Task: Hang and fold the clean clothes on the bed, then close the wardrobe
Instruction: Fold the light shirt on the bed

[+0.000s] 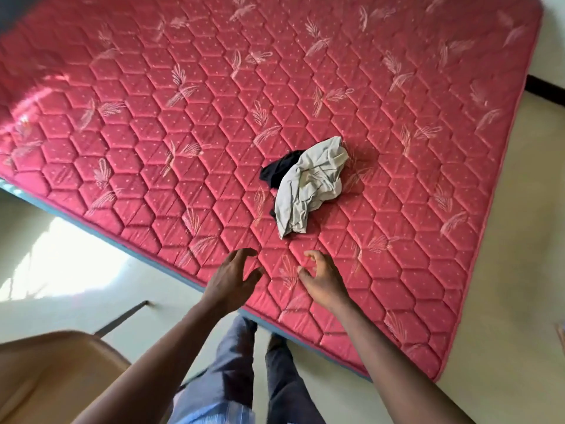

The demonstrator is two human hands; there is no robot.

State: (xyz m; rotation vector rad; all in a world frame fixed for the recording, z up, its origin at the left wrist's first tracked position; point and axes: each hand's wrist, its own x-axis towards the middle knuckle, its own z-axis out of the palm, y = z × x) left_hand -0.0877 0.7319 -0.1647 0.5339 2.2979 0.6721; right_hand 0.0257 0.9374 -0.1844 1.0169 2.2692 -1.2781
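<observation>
A crumpled light grey garment (308, 185) lies on the red quilted mattress (183, 117), right of centre. A black garment (279, 171) peeks out from under its left side. My left hand (235, 278) and my right hand (321, 278) hover over the mattress's near edge, just short of the clothes. The fingers of both hands are spread and loosely curved, and neither holds anything or touches the garments.
The mattress lies low on a pale floor (76, 270), with its corner at the lower right. A tan chair (52, 377) stands at the lower left beside my legs. Sunlight falls on the floor at the left.
</observation>
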